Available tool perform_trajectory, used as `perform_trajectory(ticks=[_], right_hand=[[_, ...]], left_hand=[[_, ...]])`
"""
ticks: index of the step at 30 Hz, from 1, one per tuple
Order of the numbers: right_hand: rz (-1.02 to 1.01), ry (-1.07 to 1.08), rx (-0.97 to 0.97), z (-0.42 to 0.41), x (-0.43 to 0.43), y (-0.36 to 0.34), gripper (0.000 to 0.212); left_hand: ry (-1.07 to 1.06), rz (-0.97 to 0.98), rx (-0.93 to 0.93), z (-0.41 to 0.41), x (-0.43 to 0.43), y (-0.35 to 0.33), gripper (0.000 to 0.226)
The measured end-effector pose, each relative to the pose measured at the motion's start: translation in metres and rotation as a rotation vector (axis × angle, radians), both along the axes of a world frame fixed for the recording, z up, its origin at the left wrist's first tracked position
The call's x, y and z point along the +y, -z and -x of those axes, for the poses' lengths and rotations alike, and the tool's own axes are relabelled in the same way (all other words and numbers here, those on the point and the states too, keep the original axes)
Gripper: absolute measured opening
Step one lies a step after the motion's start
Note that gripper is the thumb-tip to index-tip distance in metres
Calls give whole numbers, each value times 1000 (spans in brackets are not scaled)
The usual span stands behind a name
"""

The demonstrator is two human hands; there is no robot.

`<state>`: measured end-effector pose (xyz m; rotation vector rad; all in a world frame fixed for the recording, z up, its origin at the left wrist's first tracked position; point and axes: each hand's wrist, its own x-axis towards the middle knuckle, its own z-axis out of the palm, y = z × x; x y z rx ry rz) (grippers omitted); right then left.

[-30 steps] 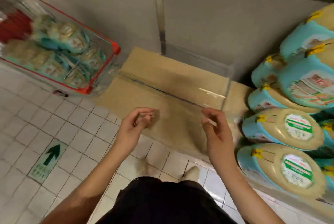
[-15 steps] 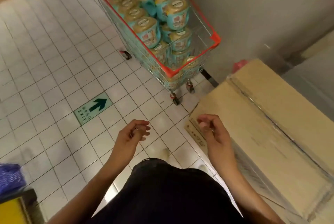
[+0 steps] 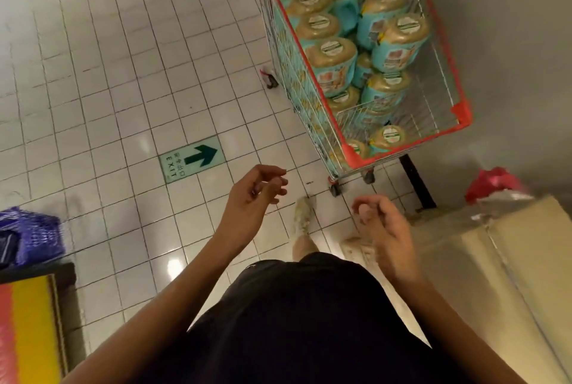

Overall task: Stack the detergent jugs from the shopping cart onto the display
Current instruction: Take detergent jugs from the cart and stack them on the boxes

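A wire shopping cart (image 3: 461,111) with a red rim stands ahead and to the right, against a grey wall. Several teal detergent jugs (image 3: 332,64) with tan tops lie piled inside it. My left hand (image 3: 255,193) hangs in front of me with fingers loosely curled, holding nothing. My right hand (image 3: 382,228) is likewise loosely curled and empty, just below the cart's near corner. Neither hand touches the cart or a jug. The display with stacked jugs is out of view.
Cardboard boxes (image 3: 507,259) lie flat at the lower right. A red bag (image 3: 492,182) sits by the wall behind them. A blue basket (image 3: 31,235) and a yellow-red box (image 3: 28,328) are at the left. A green exit arrow sticker (image 3: 192,159) marks the white tiled floor.
My view has swung left from the stacked display to the cart, which is now closer. Both hands stay empty and loosely curled in front of me.
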<state>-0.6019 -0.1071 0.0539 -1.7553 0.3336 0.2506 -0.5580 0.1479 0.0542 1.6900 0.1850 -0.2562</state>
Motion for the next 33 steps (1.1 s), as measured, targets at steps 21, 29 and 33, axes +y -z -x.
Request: perform_trajectory(ticks=[21,29,33], right_hand=[[91,293,37,-292,-89,27,13],[441,79,387,-330,-138,91,28],[505,-159,552,-355,-151,146,44]], left_hand=[[416,-95,194,-303,-79,30,18],[831,-285,403,-368,-143,118,7],[1013,-389,453,-371,-183,166,11]])
